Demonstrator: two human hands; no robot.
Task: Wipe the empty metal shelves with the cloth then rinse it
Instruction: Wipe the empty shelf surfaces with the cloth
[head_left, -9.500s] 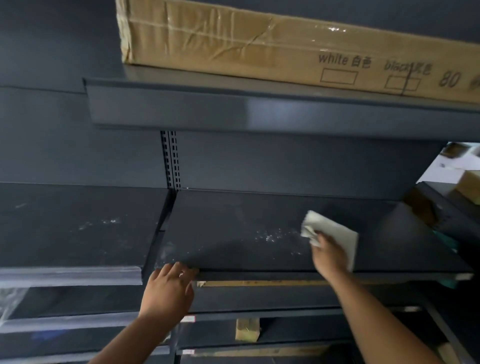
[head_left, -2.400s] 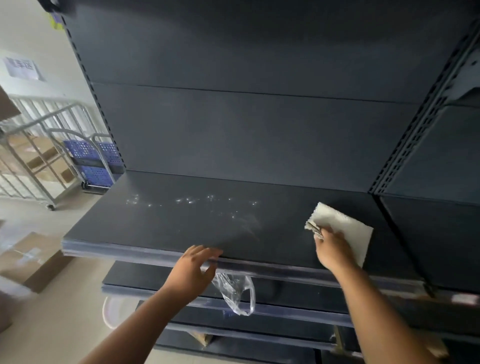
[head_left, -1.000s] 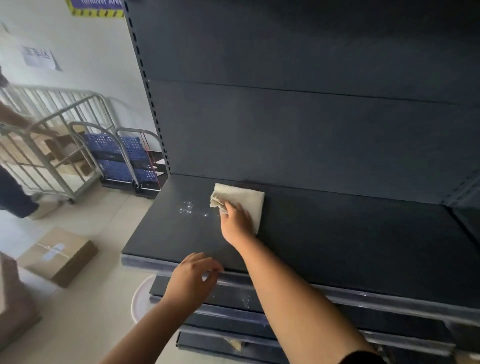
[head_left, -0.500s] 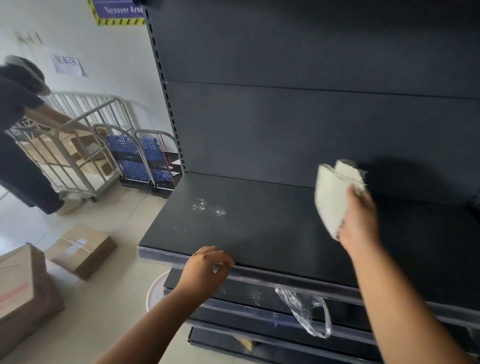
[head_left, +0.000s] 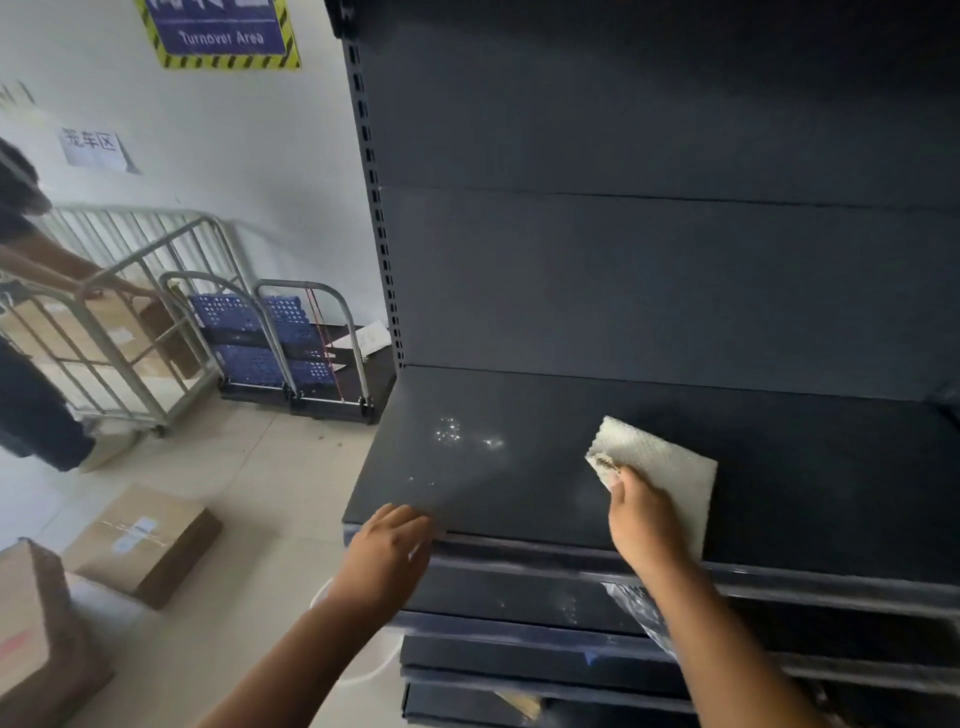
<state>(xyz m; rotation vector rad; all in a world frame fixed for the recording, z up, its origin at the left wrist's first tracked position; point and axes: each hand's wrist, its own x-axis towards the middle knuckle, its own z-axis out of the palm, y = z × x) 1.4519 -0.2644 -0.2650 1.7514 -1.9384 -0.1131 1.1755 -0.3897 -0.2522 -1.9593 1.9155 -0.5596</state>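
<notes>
A dark metal shelf (head_left: 810, 467) runs across the middle of the view, with pale dusty specks near its left end. A folded whitish cloth (head_left: 660, 462) lies flat on the shelf, and my right hand (head_left: 641, 525) presses down on its near left part, fingers over the cloth's edge. My left hand (head_left: 392, 551) rests on the shelf's front left corner, fingers curled over the edge. More dark shelves (head_left: 519, 603) sit stacked below.
A white bucket rim (head_left: 363, 670) shows on the floor under my left arm. Clear plastic wrap (head_left: 636, 613) hangs from a lower shelf. Cardboard boxes (head_left: 145, 540) lie on the floor at left. Blue folding carts (head_left: 275, 338), a metal cage trolley (head_left: 104, 322) and another person (head_left: 26, 364) stand beyond.
My right hand lifted the cloth off the shelf half a second ago and has now put it back down flat, right of the dusty specks. My left hand stays on the shelf edge.
</notes>
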